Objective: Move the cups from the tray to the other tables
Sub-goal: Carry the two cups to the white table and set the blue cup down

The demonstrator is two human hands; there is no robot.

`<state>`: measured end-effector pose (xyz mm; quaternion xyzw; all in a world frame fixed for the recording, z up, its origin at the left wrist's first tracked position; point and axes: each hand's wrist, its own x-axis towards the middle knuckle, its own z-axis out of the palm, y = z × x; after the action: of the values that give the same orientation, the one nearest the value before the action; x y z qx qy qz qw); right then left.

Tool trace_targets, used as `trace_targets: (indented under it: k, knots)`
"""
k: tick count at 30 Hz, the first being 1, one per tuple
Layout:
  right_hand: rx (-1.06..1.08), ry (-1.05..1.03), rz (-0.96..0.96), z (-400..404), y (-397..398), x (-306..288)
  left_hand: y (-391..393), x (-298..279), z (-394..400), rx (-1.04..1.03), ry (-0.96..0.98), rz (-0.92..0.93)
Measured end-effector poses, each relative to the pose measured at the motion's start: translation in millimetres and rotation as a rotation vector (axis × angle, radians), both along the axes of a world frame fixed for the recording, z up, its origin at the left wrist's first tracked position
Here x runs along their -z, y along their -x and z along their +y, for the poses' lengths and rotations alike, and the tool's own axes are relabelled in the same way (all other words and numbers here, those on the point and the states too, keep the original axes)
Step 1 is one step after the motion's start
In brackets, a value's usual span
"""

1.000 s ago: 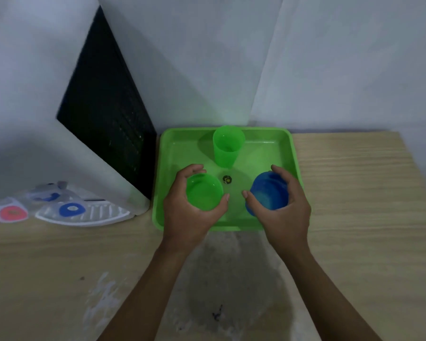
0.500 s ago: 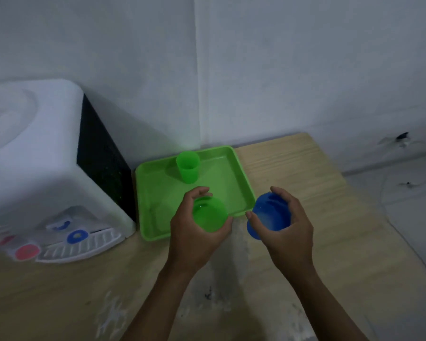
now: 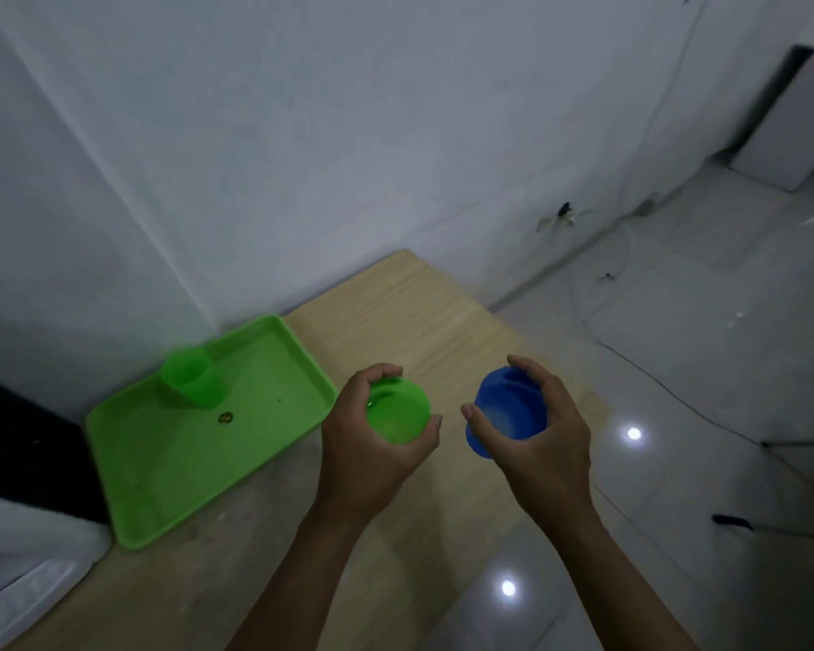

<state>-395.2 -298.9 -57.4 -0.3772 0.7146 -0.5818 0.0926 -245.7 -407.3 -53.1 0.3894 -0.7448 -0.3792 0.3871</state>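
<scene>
Left grip (image 3: 372, 451) is wrapped round a small green plastic cup (image 3: 398, 415), fingers curled on the far side, thumb on the near rim, cup held upright above the light wooden surface (image 3: 424, 317), just right of the tray. Right grip (image 3: 543, 444) is clamped on a blue plastic cup (image 3: 506, 415) same way, mouth tipped a bit toward the camera, hanging over the surface's right edge w/ the glossy tiled floor (image 3: 724, 368) beyond. Both cups are clear of the flat green plastic tray (image 3: 184, 472). One more green plastic tumbler (image 3: 191, 378) stands upright in the tray's far left corner, well apart from both hands. Tray sits by a black-and-white appliance (image 3: 15, 467) on the left.
</scene>
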Motion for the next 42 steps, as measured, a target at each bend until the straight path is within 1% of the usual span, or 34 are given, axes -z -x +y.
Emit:
trace_targets:
  k: [15, 24, 32, 42]
  knots:
    - [0.301, 0.043, -0.013, 186, 139, -10, 176, -18, 146, 0.352, 0.009, -0.018]
    - [0.56, 0.031, -0.013, 278, 197, -13, 269, -27, 215, 0.601, 0.033, -0.018]
    - [0.794, -0.023, -0.038, 321, 238, -7, 351, -19, 238, 0.81, -0.004, -0.019]
    - [1.061, -0.039, -0.024, 322, 310, -10, 473, -18, 228, 1.07, -0.039, 0.006]
